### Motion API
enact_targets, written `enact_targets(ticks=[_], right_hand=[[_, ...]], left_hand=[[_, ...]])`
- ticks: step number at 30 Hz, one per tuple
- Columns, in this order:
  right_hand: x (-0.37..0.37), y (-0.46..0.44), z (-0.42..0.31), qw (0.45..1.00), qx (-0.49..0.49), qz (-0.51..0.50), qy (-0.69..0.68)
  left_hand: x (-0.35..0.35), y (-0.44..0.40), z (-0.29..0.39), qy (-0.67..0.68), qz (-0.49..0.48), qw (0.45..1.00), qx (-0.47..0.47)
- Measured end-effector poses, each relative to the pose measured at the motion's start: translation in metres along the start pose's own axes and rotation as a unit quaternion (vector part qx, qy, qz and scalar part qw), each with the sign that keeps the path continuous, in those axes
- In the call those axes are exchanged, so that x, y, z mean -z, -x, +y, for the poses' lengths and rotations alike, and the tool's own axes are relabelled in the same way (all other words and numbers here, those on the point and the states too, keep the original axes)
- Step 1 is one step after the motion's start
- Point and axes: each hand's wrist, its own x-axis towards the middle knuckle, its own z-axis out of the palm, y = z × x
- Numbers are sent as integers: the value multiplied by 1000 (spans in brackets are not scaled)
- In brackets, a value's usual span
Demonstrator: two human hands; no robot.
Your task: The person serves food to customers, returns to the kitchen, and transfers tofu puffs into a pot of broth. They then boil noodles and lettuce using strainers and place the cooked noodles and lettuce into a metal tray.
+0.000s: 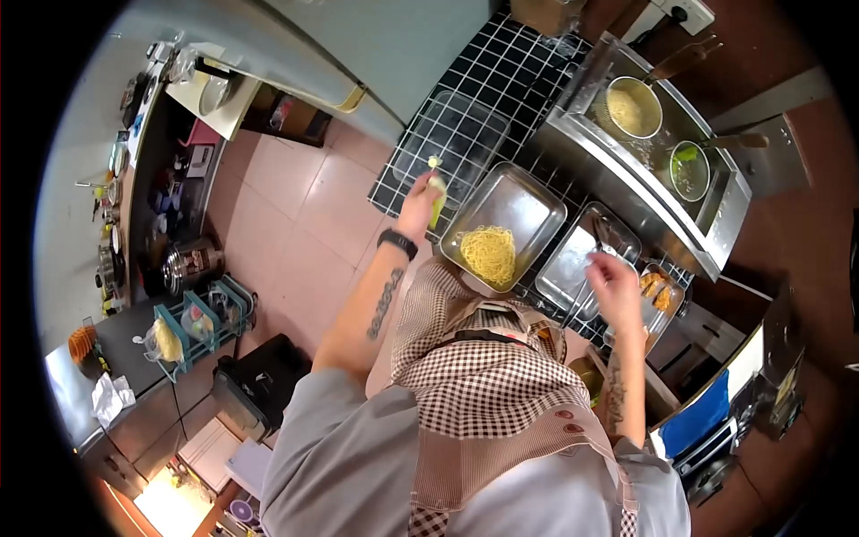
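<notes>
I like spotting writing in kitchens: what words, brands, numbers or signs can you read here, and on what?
No text can be read for certain.
Left forearm: a dark tattoo that looks like lettering, too blurred to read.
Right forearm: a dark tattoo, too blurred to tell if it is writing.
Metal pot by the counter: markings, too small to read.

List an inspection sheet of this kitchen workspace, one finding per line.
Surface: black counter with white grid lines.
Things: noodles in metal tray; two strainers, one with pale food, one with greens.
Clutter: brown box at the counter's far end.
Hands: left hand holds a greenish item; right hand above another metal tray, grip unclear.
Cables: black plug in the wall socket.
Surroundings: tiled floor, blue rack.
</notes>
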Motion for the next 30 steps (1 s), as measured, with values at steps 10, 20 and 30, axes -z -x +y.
enact_targets(ticks=[10, 20, 30], right_hand=[[-50, 55, -16, 987, -54, -101, 116], [-89, 102, -16, 981, -121, -101, 115], [-126, 36, -30, 966, 73, -231, 91]], left_hand=[[-26, -146, 12, -414, -59, 878, -234], [45, -105, -25, -557, -5, 769, -313], [99, 28, -39, -337, 8, 925, -176]])
